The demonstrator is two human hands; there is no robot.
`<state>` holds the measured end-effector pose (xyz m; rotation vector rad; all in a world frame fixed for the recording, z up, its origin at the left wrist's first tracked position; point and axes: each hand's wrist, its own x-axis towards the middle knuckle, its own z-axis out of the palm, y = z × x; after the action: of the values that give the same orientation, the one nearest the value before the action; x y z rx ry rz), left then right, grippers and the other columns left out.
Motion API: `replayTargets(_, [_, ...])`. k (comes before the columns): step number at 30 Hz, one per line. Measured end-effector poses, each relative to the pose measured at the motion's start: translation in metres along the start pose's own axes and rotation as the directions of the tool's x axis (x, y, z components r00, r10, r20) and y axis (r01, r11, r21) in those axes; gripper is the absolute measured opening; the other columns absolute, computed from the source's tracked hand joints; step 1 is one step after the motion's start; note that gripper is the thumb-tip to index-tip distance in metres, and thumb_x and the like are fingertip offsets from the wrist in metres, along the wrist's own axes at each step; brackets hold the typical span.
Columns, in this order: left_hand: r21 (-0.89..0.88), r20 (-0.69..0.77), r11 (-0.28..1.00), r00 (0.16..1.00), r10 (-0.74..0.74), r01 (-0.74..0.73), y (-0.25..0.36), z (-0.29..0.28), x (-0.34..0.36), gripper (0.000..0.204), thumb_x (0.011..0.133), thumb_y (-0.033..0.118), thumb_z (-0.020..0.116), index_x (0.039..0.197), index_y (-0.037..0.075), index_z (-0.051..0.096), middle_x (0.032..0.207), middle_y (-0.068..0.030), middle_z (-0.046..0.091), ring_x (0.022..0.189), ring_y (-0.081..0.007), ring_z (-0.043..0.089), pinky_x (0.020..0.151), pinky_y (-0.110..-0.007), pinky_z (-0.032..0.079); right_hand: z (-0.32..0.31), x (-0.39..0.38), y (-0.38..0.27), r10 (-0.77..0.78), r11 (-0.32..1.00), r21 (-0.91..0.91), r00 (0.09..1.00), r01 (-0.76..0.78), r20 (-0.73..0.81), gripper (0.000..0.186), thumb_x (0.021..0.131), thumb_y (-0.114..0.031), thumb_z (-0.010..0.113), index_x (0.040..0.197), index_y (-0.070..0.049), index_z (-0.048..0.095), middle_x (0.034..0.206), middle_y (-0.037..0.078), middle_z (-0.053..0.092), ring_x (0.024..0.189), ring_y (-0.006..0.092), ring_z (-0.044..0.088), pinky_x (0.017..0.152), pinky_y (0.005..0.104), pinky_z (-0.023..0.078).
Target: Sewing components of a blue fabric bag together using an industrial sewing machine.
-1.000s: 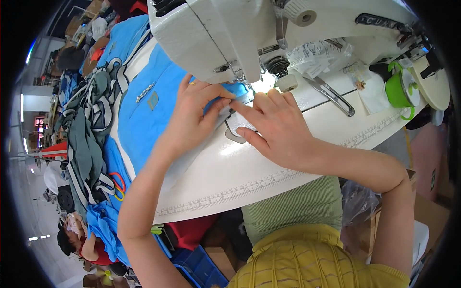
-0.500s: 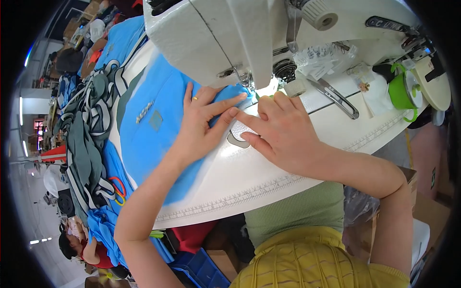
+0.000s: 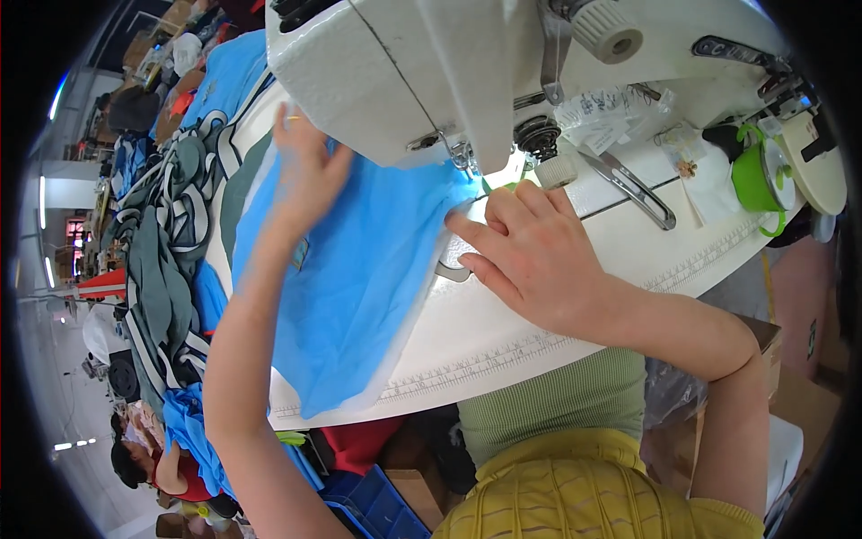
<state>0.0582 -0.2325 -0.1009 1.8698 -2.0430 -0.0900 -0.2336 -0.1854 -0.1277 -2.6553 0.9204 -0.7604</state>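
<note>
Blue cloth (image 3: 359, 269) lies across the desk (image 3: 471, 314), one corner under the needle of the sewing machine (image 3: 395, 90), whose bulky head blocks my view behind it. I see my left hand (image 3: 310, 175) blurred above the cloth; I cannot tell whether its grip pinches anything. My right hand (image 3: 539, 256) keeps thumb and forefinger spread, forefinger at the cloth's edge. Rightward lie a metal tool (image 3: 633, 193) and green pot (image 3: 754, 180); dark striped fabric (image 3: 162, 242) crowds the left.
</note>
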Motion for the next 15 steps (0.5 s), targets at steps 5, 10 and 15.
replayTargets(5, [-0.146,-0.147,0.987,0.985,-0.095,0.073,-0.113,0.001,0.034,0.055,0.102,0.034,0.068,0.148,0.007,0.057,0.151,-0.0212,0.056,0.135,-0.0358,0.057,0.110,-0.039,0.045,-0.001,-0.002,-0.002,-0.028,1.000,0.008,0.999,0.028,-0.027,0.039,0.092,-0.021,0.072,0.130,-0.012,0.066,0.096,0.005,0.050,0.093,0.0226,0.051,0.082,0.0400,0.038])
replayTargets(10, [0.372,-0.206,0.903,0.968,-0.145,0.214,-0.164,-0.007,0.005,0.045,0.104,0.041,0.062,0.135,0.009,0.064,0.129,-0.0216,0.067,0.116,-0.0415,0.064,0.092,-0.044,0.053,0.003,-0.001,-0.005,-0.023,1.000,0.010,1.000,0.023,0.009,0.036,0.091,-0.019,0.072,0.126,-0.010,0.066,0.095,0.005,0.049,0.093,0.0235,0.051,0.084,0.0407,0.040])
replayTargets(15, [0.316,0.033,0.925,0.972,-0.233,0.211,-0.112,-0.044,-0.065,0.022,0.099,0.022,0.064,0.104,0.001,0.064,0.087,-0.0250,0.069,0.085,-0.0464,0.068,0.073,-0.050,0.052,-0.001,-0.003,0.001,-0.033,0.998,0.049,0.999,0.035,-0.041,0.025,0.087,-0.016,0.073,0.110,-0.009,0.067,0.096,0.006,0.055,0.092,0.0233,0.053,0.084,0.0389,0.041])
